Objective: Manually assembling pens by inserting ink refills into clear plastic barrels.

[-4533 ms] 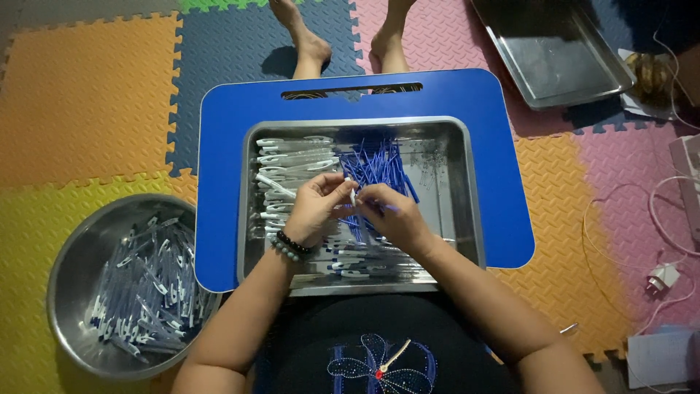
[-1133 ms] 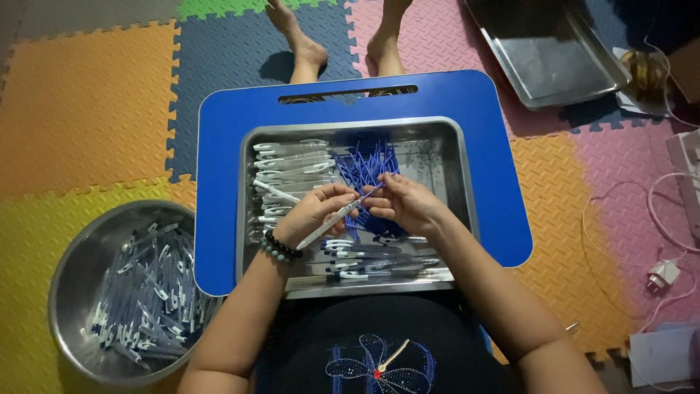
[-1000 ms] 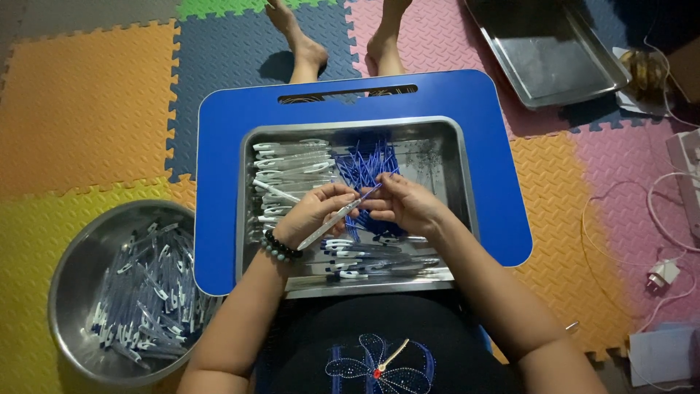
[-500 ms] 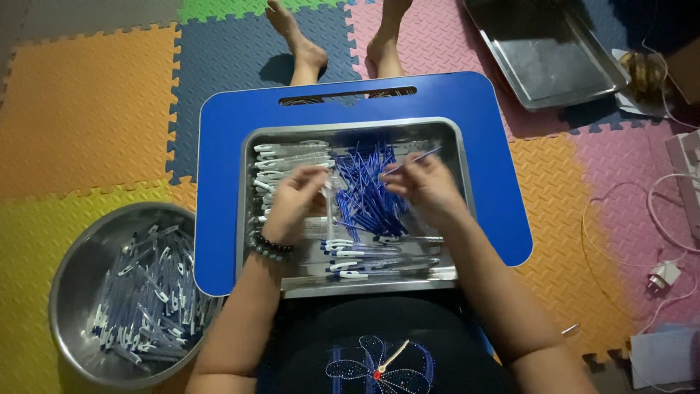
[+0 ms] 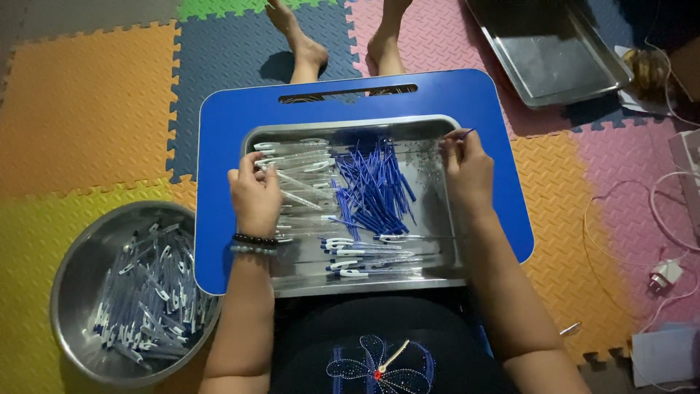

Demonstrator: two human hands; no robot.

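Seen from above, a person sits on a floor of coloured foam mats (image 5: 95,109) with a blue lap desk (image 5: 219,219) across the legs. At far left, on the floor, a round steel bowl (image 5: 73,292) holds a heap of assembled pens (image 5: 149,299) with blue ink showing. Next, on the desk, a rectangular steel tray (image 5: 445,248) holds the parts. The left hand (image 5: 255,193) lies palm down on the tray's left side, its fingers curled over a pile of clear pen barrels (image 5: 302,164); whether they grip one cannot be told. A dark bead bracelet circles that wrist. In the tray's middle lies a loose pile of blue refills (image 5: 375,186), and along its near edge a row of finished pens. The right hand (image 5: 467,171) sits at the tray's far right corner, fingers pinching one thin blue refill (image 5: 464,134) that points outward. Further right, on the floor, lie a second empty steel tray (image 5: 554,51) and white cables (image 5: 656,219).
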